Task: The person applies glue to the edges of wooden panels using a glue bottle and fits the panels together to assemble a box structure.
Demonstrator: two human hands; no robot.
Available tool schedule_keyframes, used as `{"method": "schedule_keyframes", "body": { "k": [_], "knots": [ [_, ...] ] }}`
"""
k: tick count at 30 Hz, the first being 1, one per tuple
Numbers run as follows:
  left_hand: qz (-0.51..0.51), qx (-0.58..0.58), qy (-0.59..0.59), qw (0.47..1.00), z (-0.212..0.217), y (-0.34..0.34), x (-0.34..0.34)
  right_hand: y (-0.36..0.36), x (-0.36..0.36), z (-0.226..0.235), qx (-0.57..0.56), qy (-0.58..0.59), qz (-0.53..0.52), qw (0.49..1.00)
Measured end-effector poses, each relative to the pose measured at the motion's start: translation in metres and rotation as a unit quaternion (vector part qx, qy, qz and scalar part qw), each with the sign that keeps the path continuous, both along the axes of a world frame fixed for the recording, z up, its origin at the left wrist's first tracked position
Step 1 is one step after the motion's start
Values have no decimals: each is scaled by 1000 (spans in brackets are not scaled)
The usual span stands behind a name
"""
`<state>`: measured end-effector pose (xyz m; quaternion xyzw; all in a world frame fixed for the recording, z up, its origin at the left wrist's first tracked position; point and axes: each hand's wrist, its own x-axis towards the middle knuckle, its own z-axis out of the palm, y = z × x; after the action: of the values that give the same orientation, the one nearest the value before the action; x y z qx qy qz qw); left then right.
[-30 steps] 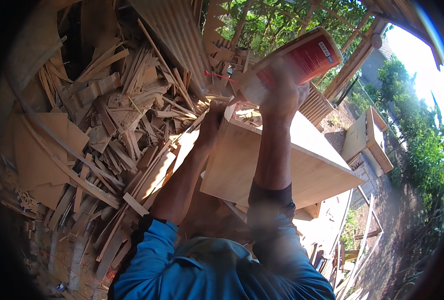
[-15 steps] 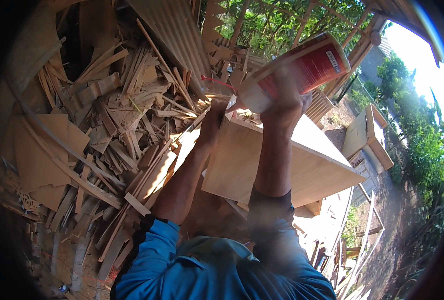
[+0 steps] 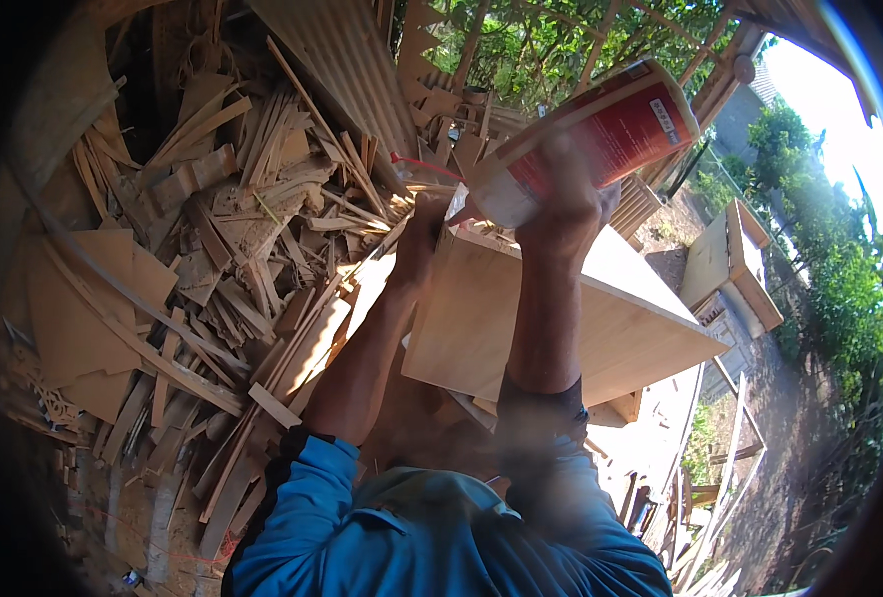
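Note:
A large bottle (image 3: 610, 139), whitish with a red label, is tipped on its side above a pale wooden box (image 3: 501, 318). My right hand (image 3: 566, 214) is closed around the bottle's body. Its narrow reddish nozzle points down to the left, at the top edge of the box's near left corner. There, beside the nozzle, my left hand (image 3: 423, 224) rests at the box's corner. Shadow and the hand itself hide its fingers. A small whitish scrap (image 3: 456, 204) shows between that hand and the nozzle. The inside of the box is mostly hidden.
Wood offcuts (image 3: 262, 209) lie heaped on the left, with flat brown sheets (image 3: 83, 308) nearer. A corrugated sheet (image 3: 342, 70) leans behind them. Another wooden box (image 3: 725, 259) stands on the ground at the right, and long thin sticks (image 3: 720, 478) lie in front of it.
Hardly anything differs. The view has shifted slightly; both hands, the bottle and the box keep the same places relative to each other.

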<state>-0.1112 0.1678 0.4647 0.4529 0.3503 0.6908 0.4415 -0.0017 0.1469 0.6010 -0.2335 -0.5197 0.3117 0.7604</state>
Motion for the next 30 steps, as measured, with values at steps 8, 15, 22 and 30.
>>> {"method": "schedule_keyframes", "body": {
  "k": [8, 15, 22, 30],
  "knots": [
    [-1, 19, 85, 996, 2, 1, -3, 12, 5, 4, -16, 52, 24, 998],
    [25, 80, 210, 974, 10, -6, -9, 9, -1, 4, -12, 26, 12, 1000],
    [-6, 36, -119, 992, 14, -8, 13, 3, 6, 0, -33, 19, 35, 999],
    [-197, 273, -41, 941, -8, 15, -12, 7, 2, 11, 16, -55, 66, 996]
  ]
}}
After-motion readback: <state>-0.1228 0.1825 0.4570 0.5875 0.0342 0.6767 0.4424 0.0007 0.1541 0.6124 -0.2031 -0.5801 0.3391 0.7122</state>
